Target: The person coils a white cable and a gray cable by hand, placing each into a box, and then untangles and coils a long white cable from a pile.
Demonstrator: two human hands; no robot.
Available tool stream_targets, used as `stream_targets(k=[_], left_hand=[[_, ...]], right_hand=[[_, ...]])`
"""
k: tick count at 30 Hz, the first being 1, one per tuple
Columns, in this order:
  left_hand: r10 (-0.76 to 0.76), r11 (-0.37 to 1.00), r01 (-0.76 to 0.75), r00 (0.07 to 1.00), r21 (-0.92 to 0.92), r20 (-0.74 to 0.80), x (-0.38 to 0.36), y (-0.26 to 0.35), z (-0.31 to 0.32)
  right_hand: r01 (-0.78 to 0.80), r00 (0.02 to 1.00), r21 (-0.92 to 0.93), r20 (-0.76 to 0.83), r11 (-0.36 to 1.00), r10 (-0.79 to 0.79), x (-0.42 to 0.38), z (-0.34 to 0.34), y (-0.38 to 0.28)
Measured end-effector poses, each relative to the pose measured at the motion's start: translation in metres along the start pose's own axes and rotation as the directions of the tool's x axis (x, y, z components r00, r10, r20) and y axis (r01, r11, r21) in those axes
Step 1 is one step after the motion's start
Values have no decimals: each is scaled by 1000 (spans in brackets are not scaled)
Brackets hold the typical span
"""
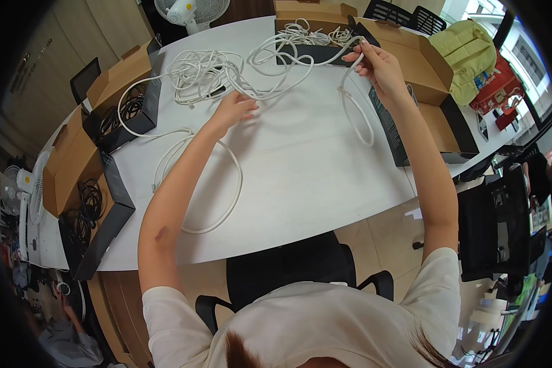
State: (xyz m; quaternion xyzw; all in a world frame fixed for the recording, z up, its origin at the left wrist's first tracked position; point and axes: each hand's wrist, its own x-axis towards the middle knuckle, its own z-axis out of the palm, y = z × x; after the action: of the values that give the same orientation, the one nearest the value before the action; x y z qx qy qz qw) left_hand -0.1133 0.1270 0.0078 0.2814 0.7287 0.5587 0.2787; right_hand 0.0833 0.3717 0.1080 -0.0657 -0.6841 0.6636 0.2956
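A tangled white cable (205, 72) is heaped on the white table (288, 165), with a loose loop trailing toward me on the left. High on the right, my right hand (379, 69) pinches a length of white cable between thumb and fingertips. From that grip one strand runs left toward the heap, and another hangs in a loop (367, 126) below. My left hand (232, 111) is at the near edge of the heap with fingers partly spread and slightly bent. A strand passes right by its fingertips; contact is hard to make out.
An open box (306, 54) at the back holds more white cables. Two open boxes on the left (150, 116) (113, 211) hold black cables. Another open box (444, 126) stands at right, near a yellow-green bag (466, 58). Behind the table is a fan (190, 12); a black chair (291, 264) is in front.
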Motion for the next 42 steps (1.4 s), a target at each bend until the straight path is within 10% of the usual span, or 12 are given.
stream_targets(k=[8, 10, 15, 16, 20, 24, 32, 36, 42], left_hand=[[312, 946, -313, 950, -82, -18, -95, 10, 44], [501, 846, -516, 856, 138, 128, -120, 22, 57], [661, 738, -610, 739, 289, -129, -155, 54, 98], [801, 572, -655, 574, 494, -167, -145, 47, 92], [670, 742, -662, 740, -108, 58, -165, 46, 81], [364, 930, -349, 833, -115, 417, -175, 49, 70], [283, 864, -172, 944, -474, 173, -178, 35, 78], [291, 671, -232, 956, -704, -38, -189, 51, 82], [166, 333, -195, 975, -923, -146, -207, 68, 66]], right_hand=[[13, 999, 291, -41, 956, -1, -19, 29, 2], [24, 998, 320, -56, 947, -6, -30, 47, 3], [39, 999, 413, -22, 910, -33, -53, 79, 2], [33, 999, 406, -28, 913, -23, -58, 83, -1], [14, 1000, 424, 0, 906, -15, -73, 88, -1], [-70, 996, 480, 79, 875, 36, -98, 103, -3], [87, 936, 381, 286, 920, -207, -155, 123, 7], [258, 824, 168, 476, 951, -308, -181, 131, 6], [138, 856, 350, 429, 927, -289, -203, 153, 28]])
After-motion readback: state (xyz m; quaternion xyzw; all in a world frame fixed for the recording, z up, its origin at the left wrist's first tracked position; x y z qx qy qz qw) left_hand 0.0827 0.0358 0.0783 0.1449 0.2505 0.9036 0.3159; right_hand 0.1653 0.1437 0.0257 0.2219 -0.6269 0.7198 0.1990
